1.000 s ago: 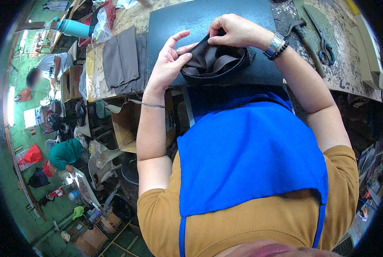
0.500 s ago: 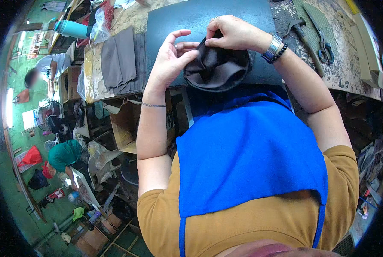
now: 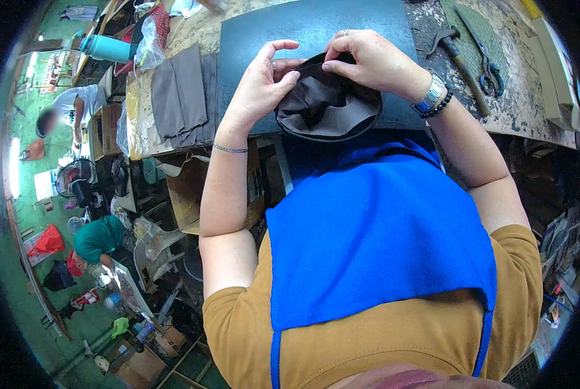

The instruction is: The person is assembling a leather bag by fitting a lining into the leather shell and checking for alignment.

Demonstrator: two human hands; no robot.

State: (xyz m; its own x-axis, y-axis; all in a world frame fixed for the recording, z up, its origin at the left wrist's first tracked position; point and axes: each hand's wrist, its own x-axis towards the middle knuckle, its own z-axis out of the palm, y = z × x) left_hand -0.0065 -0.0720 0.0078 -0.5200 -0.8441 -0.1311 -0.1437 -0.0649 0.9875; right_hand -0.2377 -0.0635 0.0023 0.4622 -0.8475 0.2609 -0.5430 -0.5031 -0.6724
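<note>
Both the left hand (image 3: 259, 87) and right hand (image 3: 371, 61) have a pinching grip on the dark brown cap's (image 3: 327, 107) rim, their fingertips partly hidden inside it.

Premises: a small manufacturing workshop, apparently for cut-and-sewn fabric or leather goods. Evidence follows. The work surface (image 3: 173, 139) is worn, stained and scarred, with a dark cutting mat (image 3: 316, 26) laid across its centre. A hammer (image 3: 455, 55) and a pair of shears (image 3: 487, 65) lie on the far right of it. A stack of cut grey-brown panels (image 3: 180, 94) sits at the far left. Open cardboard boxes (image 3: 186, 194) and loose scrap are stored below the surface. The floor (image 3: 18, 259) to the left is painted green and cluttered; two other workers (image 3: 99, 236) are occupied there, beside a floor fan (image 3: 76, 178).
</note>
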